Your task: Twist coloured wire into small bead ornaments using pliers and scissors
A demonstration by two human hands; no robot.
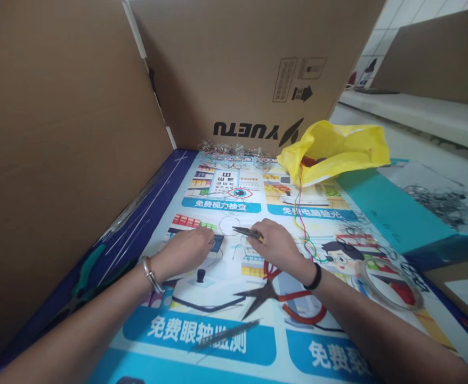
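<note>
My left hand (192,247) is closed in a pinch just above the printed sheet. What its fingertips hold is too small to make out. My right hand (276,242) grips a pair of small needle-nose pliers (248,232), whose tips point left toward my left hand. A thin wire loop (230,225) shows between the hands, by the plier tips; whether either touches it I cannot tell. Below my right hand lie scissors (272,294) with orange-red handles, blades apart. A bundle of thin straight wires (229,335) rests nearer to me.
Cardboard walls (234,69) stand at the back and left. Tangled wire pieces (236,156) line the back. At right are a yellow bag (346,152) trailing coloured cords (298,208), a wire coil (394,284) and a blue box (397,213). Teal-handled pliers (88,274) lie left.
</note>
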